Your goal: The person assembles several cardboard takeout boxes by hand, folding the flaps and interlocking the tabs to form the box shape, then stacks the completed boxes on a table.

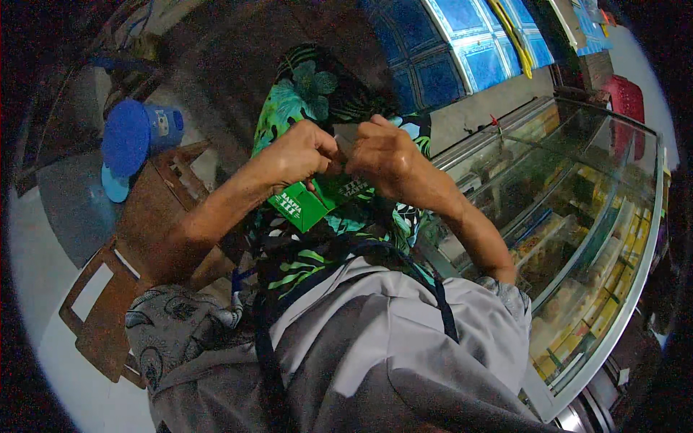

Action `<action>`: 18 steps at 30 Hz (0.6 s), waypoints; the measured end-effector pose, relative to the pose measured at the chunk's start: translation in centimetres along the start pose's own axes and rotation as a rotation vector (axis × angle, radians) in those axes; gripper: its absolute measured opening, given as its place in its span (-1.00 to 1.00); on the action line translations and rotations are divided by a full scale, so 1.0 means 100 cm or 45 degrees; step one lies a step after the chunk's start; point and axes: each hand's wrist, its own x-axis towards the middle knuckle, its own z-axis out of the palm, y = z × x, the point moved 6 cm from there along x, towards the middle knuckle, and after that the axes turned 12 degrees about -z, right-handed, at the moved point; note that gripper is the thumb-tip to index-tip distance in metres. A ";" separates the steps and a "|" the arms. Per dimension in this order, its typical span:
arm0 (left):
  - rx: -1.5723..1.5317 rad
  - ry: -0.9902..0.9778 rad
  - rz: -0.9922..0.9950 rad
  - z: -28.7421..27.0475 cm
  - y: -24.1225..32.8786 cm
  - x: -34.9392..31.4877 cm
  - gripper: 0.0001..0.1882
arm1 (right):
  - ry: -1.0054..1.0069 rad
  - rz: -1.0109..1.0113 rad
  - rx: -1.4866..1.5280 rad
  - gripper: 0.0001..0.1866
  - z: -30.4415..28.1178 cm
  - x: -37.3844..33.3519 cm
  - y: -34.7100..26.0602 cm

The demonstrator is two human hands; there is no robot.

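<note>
A small green cardboard box (pixel 302 208) with white print rests over my lap, its grey-brown inner side showing at the top. My left hand (pixel 302 150) pinches the upper left part of the card, fingers curled. Close beside it, my right hand (pixel 384 155) is closed on the upper right part, knuckles up; its fingertips are hidden behind the hand. Beneath the box lies the black, green and blue floral cloth (pixel 303 86) covering my legs.
At my right stands a glass display case (pixel 563 216) with yellow packs inside. Blue-patterned sheeting (pixel 462 43) hangs beyond it. A brown wooden chair (pixel 108 310) is on my left, with a blue lidded bucket (pixel 133 137) farther off. A red plastic chair (pixel 626 108) stands far right.
</note>
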 end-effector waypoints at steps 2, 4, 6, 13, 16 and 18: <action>-0.052 -0.005 -0.016 0.002 -0.002 0.000 -0.84 | -0.031 0.014 -0.042 -0.72 0.003 0.000 -0.003; -0.180 -0.054 -0.088 0.004 -0.004 0.000 -0.85 | -0.059 0.023 -0.080 -0.76 0.003 0.003 -0.003; -0.187 -0.046 -0.084 0.006 -0.003 -0.003 -0.85 | 0.071 -0.002 -0.061 -0.84 -0.008 0.007 -0.005; -0.268 -0.160 0.159 0.008 -0.010 0.002 -0.89 | 0.147 0.155 0.093 -0.82 -0.001 0.001 0.007; -0.148 -0.084 0.214 0.003 -0.001 -0.009 -0.85 | 0.105 0.293 0.296 -0.75 0.004 -0.001 0.015; 0.039 -0.028 0.281 0.006 0.010 -0.017 -0.85 | 0.026 0.764 0.681 -0.61 0.012 -0.011 0.022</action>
